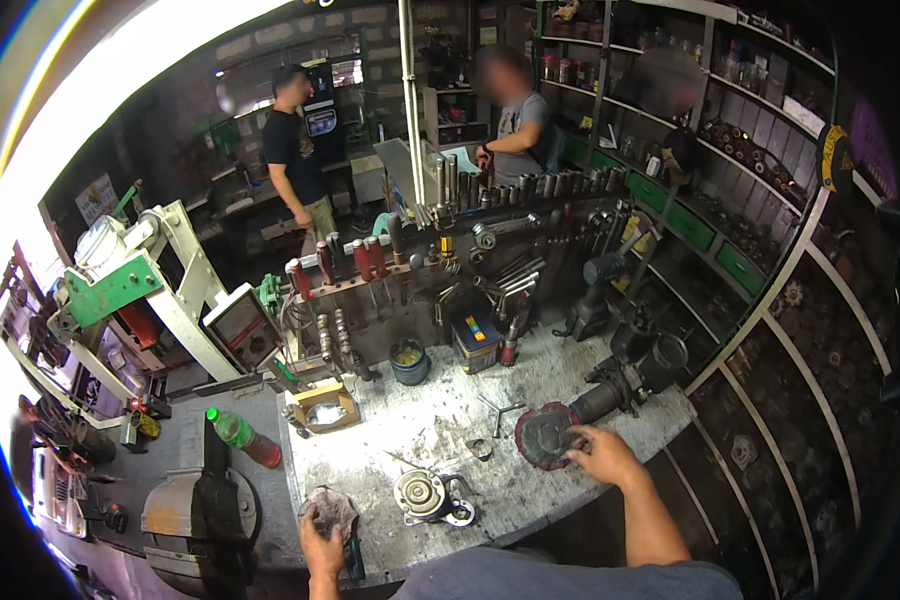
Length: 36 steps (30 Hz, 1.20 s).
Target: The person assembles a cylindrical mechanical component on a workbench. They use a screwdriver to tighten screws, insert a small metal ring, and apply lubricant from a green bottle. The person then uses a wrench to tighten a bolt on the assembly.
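My left hand [322, 545] is closed around a crumpled grey rag [330, 508] at the bench's near left edge. A dark tool handle shows just beside it. My right hand [607, 456] reaches over the right side of the bench, its thumb and fingers curled together at the edge of a dark, round, dish-like piece [542, 436] with a ragged red rim. What lies between those fingertips is too small to tell. Between my hands sits a metal motor part [422, 494] with a round ringed face. A small metal cup [481, 450] and a three-armed wrench [498, 411] lie beyond it.
A worn bench [390, 410] carries a dark tub [409, 362], a battery-like box [476, 341], a cardboard box [327, 408] and a cylindrical motor [602, 400]. Left are a green-capped bottle [242, 437] and a vise [195, 510]. Screwdrivers and sockets line the back; two people stand beyond.
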Tool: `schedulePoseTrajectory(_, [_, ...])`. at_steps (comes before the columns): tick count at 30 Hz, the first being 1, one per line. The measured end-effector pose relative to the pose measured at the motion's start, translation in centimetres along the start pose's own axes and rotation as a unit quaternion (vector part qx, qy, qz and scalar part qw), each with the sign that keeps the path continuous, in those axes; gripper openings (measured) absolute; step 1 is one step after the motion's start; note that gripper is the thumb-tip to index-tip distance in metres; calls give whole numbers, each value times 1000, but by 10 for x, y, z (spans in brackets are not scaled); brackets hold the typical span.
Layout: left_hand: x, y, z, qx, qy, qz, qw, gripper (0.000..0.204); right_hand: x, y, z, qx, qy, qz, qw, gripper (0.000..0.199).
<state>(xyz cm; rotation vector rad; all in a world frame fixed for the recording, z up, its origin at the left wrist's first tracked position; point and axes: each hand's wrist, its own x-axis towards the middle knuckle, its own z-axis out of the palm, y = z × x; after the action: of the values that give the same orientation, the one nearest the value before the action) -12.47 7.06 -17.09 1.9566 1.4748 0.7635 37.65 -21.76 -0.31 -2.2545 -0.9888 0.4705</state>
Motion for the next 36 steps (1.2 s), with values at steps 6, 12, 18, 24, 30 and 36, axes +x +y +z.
schedulePoseTrajectory(6, [-45, -32, -34, -15, 177, -57, 983, 76, 36, -2, -38, 124, 181, -74, 973, 70])
schedulePoseTrajectory(12, [-139, -87, -53, 33, 291, -187, 938, 72, 117, -76, -77, 105, 163, -333, 923, 66])
schedulePoseTrajectory(18, [-287, -134, -23, 183, 194, -325, 907, 70, 169, -201, -62, 37, 127, -465, 876, 43])
schedulePoseTrajectory(24, [-397, -132, 2, 111, -198, -546, 807, 66, 195, -298, -28, 27, 106, -556, 824, 39])
schedulePoseTrajectory(30, [-411, -135, 9, 68, -211, -567, 793, 66, 199, -370, 4, -6, 65, -566, 822, 37])
schedulePoseTrajectory(36, [-369, -181, 0, 12, -132, -569, 812, 66, 195, -409, 6, -34, 110, -536, 836, 33])
